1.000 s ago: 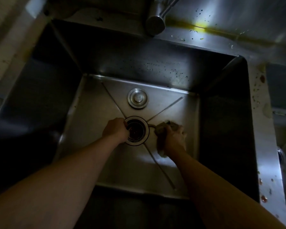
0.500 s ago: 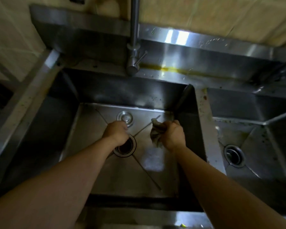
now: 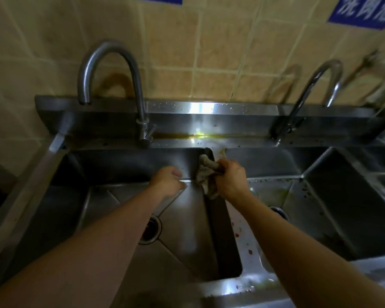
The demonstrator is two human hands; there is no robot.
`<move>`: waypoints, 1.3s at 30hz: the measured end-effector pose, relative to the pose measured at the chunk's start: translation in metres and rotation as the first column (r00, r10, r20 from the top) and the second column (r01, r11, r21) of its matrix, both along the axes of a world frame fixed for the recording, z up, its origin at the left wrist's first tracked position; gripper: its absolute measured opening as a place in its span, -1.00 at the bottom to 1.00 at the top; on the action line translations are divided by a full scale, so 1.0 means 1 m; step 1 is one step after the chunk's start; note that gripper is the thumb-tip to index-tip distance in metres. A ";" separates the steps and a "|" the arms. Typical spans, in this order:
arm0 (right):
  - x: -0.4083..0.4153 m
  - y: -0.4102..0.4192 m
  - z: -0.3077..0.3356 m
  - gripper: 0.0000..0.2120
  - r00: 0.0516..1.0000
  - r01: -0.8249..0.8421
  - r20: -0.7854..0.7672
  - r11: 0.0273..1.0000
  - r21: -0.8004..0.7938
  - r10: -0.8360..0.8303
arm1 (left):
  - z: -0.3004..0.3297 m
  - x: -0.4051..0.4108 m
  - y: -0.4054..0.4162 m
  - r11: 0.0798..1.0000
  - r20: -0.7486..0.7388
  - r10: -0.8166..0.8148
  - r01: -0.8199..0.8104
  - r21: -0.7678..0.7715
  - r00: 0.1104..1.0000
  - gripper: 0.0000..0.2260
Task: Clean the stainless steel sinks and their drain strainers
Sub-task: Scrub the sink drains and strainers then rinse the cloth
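Two stainless steel sinks stand side by side. The left sink [image 3: 187, 218] has its drain [image 3: 151, 228] partly hidden under my left forearm. The right sink [image 3: 320, 207] is speckled with dirt, and only the edge of its drain strainer [image 3: 280, 211] shows past my right arm. My right hand [image 3: 231, 177] grips a crumpled grey cloth [image 3: 206, 177] against the back right corner of the left sink, by the divider [image 3: 233, 227]. My left hand [image 3: 168, 181] hovers beside it over the left sink, fingers loosely curled and holding nothing.
A curved faucet [image 3: 111, 70] rises behind the left sink and a second faucet [image 3: 313, 90] behind the right one. A yellow-brown stain [image 3: 187, 135] runs along the back ledge. Red specks dot the divider. Behind is a tiled wall with a blue sign [image 3: 362, 12].
Both hands have lifted from the left sink's drain to its back right corner. My left hand has let go of the drain rim. The view has tilted up to show both sinks and the wall.
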State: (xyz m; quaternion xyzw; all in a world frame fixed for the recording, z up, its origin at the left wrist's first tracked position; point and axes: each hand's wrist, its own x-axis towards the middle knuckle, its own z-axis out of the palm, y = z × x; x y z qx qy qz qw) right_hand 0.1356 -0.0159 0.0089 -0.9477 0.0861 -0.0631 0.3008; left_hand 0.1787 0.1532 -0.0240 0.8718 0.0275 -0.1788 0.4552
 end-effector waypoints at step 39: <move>-0.049 -0.325 -0.032 -0.05 0.888 0.216 -0.441 0.965 0.146 -0.132 | 0.087 -0.020 -0.358 0.871 -0.008 -0.106 0.089 -0.484 0.994 -0.86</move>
